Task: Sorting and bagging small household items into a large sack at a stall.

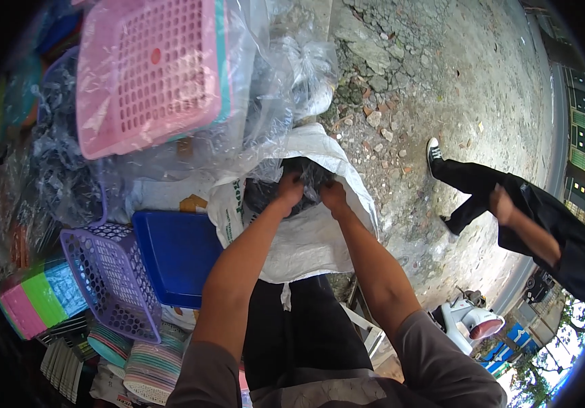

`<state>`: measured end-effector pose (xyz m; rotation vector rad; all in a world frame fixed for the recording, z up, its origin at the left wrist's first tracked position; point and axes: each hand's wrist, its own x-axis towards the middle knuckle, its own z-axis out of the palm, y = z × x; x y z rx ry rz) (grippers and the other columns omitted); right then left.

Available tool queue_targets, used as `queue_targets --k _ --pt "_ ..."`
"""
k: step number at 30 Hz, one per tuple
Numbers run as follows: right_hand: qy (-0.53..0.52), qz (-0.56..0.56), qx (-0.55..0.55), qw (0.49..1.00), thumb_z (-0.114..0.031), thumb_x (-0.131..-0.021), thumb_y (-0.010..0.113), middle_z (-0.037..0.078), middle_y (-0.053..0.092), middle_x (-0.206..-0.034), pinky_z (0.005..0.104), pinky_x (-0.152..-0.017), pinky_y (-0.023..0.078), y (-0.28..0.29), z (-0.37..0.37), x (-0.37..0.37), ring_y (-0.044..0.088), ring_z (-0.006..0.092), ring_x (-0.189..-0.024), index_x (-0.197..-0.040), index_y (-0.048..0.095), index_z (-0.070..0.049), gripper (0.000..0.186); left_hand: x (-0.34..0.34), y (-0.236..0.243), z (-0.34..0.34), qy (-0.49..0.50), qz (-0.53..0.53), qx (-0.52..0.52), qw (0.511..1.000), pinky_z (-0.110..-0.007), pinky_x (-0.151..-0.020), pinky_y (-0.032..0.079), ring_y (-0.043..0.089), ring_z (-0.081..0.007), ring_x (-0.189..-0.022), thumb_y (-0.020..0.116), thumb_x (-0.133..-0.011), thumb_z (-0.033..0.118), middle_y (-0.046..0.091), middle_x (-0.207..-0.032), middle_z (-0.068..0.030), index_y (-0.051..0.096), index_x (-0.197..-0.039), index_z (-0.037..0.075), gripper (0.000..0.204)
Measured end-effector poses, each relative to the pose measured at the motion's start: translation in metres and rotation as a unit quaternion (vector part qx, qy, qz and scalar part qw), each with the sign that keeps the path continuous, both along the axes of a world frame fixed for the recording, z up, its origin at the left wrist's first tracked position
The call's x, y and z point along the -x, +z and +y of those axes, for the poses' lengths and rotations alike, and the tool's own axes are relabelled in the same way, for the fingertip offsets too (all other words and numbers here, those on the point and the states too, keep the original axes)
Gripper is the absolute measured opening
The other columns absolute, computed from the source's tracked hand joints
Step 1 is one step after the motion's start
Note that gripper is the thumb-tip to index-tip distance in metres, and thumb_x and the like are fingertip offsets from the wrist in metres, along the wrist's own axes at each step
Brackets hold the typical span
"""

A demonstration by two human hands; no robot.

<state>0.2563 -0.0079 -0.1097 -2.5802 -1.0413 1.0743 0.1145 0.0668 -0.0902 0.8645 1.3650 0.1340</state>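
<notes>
Both my arms reach down into the mouth of a large white woven sack (299, 253) in front of my legs. Inside it lies dark, shiny, crumpled plastic (260, 196). My left hand (291, 189) is closed on a piece of this plastic, fingertips turned inward. Close beside it, my right hand (334, 195) also grips the plastic, its fingers partly hidden by folds. The sack's rim stands open around both wrists, and green print shows on its left side. What lies deeper in the sack is hidden.
Left of the sack are plastic-wrapped pink baskets (163, 68), a blue tray (173, 255), a purple perforated basket (115, 279) and stacked plates (153, 370). Rubble (377, 119) covers ground beyond it. A person in black (530, 224) walks at right, near a white scooter (466, 323).
</notes>
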Motion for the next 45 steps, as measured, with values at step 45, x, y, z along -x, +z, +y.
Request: queue_targets --k 45 --pt "0.288 0.605 0.036 0.742 -0.034 -0.099 0.05 0.008 0.055 -0.124 0.0302 -0.098 0.041 0.587 0.101 0.274 0.05 0.0155 -0.115 -0.133 0.048 -0.003 0.046 0.316 0.569 -0.112 0.456 -0.345 -0.185 0.799 -0.034 -0.093 0.049 0.059 -0.0196 -0.11 0.061 -0.092 0.01 0.059 -0.119 -0.0108 0.044 -0.13 0.0 0.043"
